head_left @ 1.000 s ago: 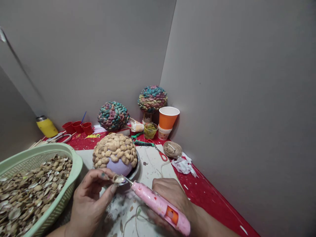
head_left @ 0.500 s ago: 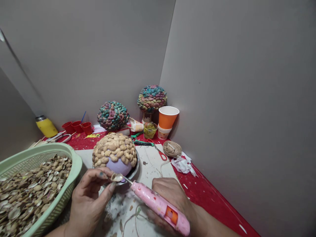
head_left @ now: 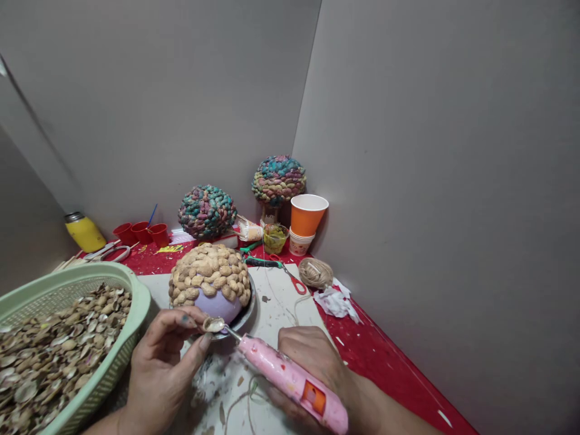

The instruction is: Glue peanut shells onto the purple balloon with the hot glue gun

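Pink and glossy, the glue gun (head_left: pixel 290 377) slants through the lower middle of the frame, the right hand (head_left: pixel 312 353) wrapped round its body. The left hand (head_left: pixel 156 362) has thumb and fingertips pinched on a peanut shell (head_left: pixel 213 325), just below the frame's centre-left. Over the last second the shell has slid slightly left relative to the nozzle, baring more of its pale hollow; whether the tip touches its edge I can't tell. I'd judge the gluing of this piece to be at or near its end, with the shell not yet on the ball (head_left: pixel 208 272).

That ball, crusted with shells save for a lilac patch facing the wearer, sits in a metal dish (head_left: pixel 252 296) just behind the left fingers, which hide part of the near rim (so the view there is cramped). The green basket (head_left: pixel 141 296) of loose shells crowds the lower left, just beside the left hand. Loops of string (head_left: pixel 248 396) lie by the gun at bottom centre, a likely snag. Right of centre lie red-handled scissors (head_left: pixel 298 285), a twine bundle (head_left: pixel 316 273) and crumpled tissue (head_left: pixel 336 301), clear of both hands.
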{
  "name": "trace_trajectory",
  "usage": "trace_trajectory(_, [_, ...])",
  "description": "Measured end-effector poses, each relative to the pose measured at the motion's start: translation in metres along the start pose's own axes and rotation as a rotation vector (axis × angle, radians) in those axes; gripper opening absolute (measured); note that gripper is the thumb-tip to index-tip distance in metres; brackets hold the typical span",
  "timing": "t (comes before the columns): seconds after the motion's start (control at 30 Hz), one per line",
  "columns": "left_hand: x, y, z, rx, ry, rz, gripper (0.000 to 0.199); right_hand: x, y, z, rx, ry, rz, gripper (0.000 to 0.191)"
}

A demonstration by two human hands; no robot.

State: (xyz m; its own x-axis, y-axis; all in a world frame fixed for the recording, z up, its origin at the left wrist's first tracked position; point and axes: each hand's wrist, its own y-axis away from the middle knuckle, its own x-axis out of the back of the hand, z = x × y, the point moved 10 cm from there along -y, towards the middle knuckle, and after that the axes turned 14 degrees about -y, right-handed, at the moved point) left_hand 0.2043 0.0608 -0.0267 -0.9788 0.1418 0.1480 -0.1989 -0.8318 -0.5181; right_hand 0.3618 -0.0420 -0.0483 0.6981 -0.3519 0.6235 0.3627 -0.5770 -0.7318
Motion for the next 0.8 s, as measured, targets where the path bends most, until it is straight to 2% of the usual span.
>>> trace_trajectory(0.8, [-0.0059,0.0038,-0.0036,-0.027,-0.041,-0.043,0.022,-0.0023,0.0011,-0.0023,0.035,-0.026,0.013,0.039])
